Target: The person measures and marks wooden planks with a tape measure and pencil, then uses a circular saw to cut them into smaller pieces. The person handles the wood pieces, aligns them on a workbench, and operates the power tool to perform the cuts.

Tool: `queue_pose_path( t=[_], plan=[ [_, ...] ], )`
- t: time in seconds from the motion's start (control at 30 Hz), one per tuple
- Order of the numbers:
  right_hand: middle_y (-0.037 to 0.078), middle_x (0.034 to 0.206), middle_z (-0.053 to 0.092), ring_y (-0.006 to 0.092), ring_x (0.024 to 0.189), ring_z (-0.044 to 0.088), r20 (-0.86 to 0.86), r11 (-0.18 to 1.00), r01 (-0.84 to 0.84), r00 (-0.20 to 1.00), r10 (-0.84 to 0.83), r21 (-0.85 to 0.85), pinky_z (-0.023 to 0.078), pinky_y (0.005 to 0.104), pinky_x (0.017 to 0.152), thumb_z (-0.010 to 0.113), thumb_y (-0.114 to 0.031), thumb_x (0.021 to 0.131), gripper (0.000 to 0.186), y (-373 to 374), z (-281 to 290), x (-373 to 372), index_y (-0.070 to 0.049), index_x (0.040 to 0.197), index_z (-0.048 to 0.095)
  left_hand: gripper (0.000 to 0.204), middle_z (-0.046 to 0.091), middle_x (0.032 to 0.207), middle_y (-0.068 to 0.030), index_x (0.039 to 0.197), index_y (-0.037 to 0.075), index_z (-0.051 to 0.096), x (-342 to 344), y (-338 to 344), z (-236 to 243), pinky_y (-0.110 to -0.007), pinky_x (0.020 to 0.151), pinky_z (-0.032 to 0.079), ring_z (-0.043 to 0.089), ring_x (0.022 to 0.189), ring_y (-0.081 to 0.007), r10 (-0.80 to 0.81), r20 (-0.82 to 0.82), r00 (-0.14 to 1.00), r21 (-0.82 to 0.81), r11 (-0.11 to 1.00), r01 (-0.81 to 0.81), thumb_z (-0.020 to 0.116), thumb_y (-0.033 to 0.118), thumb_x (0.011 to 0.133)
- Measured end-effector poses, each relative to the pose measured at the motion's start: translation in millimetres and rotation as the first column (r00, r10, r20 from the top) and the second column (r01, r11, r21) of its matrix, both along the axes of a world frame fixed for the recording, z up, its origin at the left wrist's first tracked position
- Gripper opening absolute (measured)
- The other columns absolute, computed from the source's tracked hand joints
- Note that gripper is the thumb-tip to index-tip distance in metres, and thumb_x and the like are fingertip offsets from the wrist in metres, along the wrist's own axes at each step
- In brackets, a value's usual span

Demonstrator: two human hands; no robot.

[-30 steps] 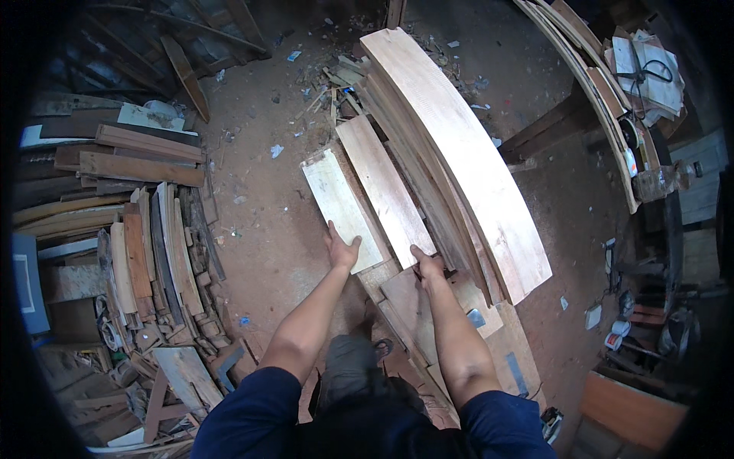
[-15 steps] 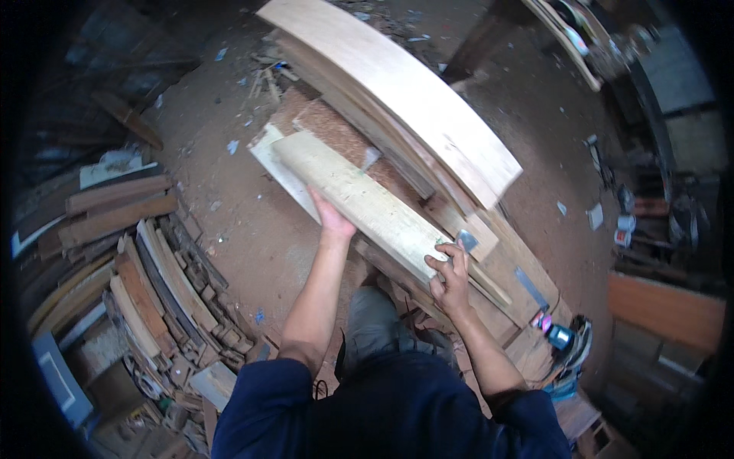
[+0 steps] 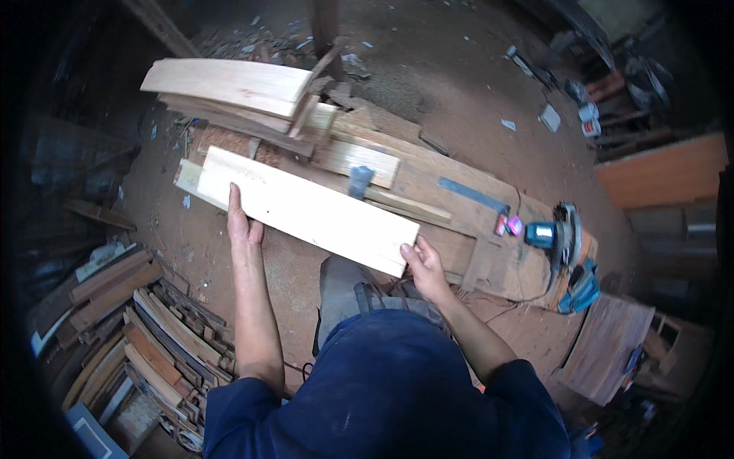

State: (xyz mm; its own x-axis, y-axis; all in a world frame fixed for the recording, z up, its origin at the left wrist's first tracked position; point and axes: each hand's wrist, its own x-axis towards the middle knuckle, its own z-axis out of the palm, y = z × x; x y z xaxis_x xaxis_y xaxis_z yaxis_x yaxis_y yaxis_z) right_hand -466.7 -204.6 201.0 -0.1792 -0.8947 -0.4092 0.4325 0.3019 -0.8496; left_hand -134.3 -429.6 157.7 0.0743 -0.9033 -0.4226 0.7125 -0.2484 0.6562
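A pale wooden board [image 3: 306,210] lies across both my hands, its broad face turned up. My left hand [image 3: 243,222] grips its near edge toward the left end, thumb on top and fingers beneath. At the right end, my right hand [image 3: 423,264] pinches the corner with its thumb on the face. Under the held board, part of another light board [image 3: 189,180] shows at the left. Behind it, curved planks [image 3: 229,86] are stacked on the workbench [image 3: 489,260]. A dark, blurred tool [image 3: 360,182] stands just beyond the held board.
A metal ruler or square [image 3: 470,194] rests on the bench, near a circular saw [image 3: 562,237] with a teal body at the right end. Curved wood offcuts [image 3: 153,336] are piled at lower left. An orange-brown panel [image 3: 665,172] stands at right.
The board has turned from a steep slant to a flatter one, and its broad face now shows. My right hand has shifted to its end corner. The view has swung to the right.
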Motion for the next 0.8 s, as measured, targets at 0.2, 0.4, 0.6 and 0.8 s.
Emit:
queue_pose_path(
  t=[0.2, 0.4, 0.6, 0.8],
  plan=[
    [0.017, 0.138, 0.060, 0.0211, 0.123, 0.060, 0.312, 0.997, 0.010, 0.949, -0.033, 0.075, 0.048, 0.0332, 0.104, 0.060, -0.004, 0.101, 0.072, 96.5, -1.8, -78.7, -0.002, 0.162, 0.021, 0.057, 0.055, 0.148, -0.0132, 0.150, 0.003, 0.045, -81.4, 76.8, 24.1, -0.047, 0.115, 0.044, 0.053, 0.136, -0.0288, 0.014, 0.046, 0.999, 0.040, 0.999, -0.016, 0.055, 0.038, 0.107],
    [0.015, 0.132, 0.063, 0.0189, 0.116, 0.062, 0.296, 0.994, 0.025, 0.954, -0.056, 0.107, 0.050, 0.0338, 0.101, 0.065, -0.004, 0.098, 0.073, 145.8, -20.5, -125.0, -0.004, 0.161, 0.027, 0.061, 0.054, 0.148, -0.0148, 0.150, 0.003, 0.044, -124.3, 119.1, 38.5, -0.049, 0.117, 0.040, 0.050, 0.138, -0.0317, -0.133, 0.045, 0.990, 0.056, 0.990, 0.131, 0.055, 0.043, 0.106],
    [0.012, 0.120, 0.068, 0.0167, 0.096, 0.065, 0.059, 0.920, -0.110, 0.994, 0.095, 0.376, 0.054, 0.0299, 0.084, 0.068, -0.004, 0.095, 0.060, 159.7, -109.7, -118.8, 0.001, 0.149, 0.042, 0.060, 0.060, 0.139, -0.0152, 0.145, -0.002, 0.046, -172.6, 136.3, 53.0, -0.042, 0.111, 0.045, 0.058, 0.128, -0.0265, -0.099, 0.182, 0.978, -0.162, 0.978, 0.129, 0.055, 0.044, 0.106],
    [0.015, 0.120, 0.066, 0.0178, 0.103, 0.065, -0.402, 0.976, 0.113, 0.915, -0.029, 0.185, 0.054, 0.0303, 0.093, 0.068, -0.011, 0.098, 0.060, 110.8, -77.0, -90.6, 0.002, 0.150, 0.040, 0.063, 0.069, 0.116, -0.0063, 0.131, 0.001, 0.057, -182.1, 148.5, 93.6, -0.031, 0.092, 0.052, 0.064, 0.106, -0.0150, -0.095, 0.648, 0.755, -0.393, 0.808, 0.439, 0.074, 0.049, 0.094]
  ],
)
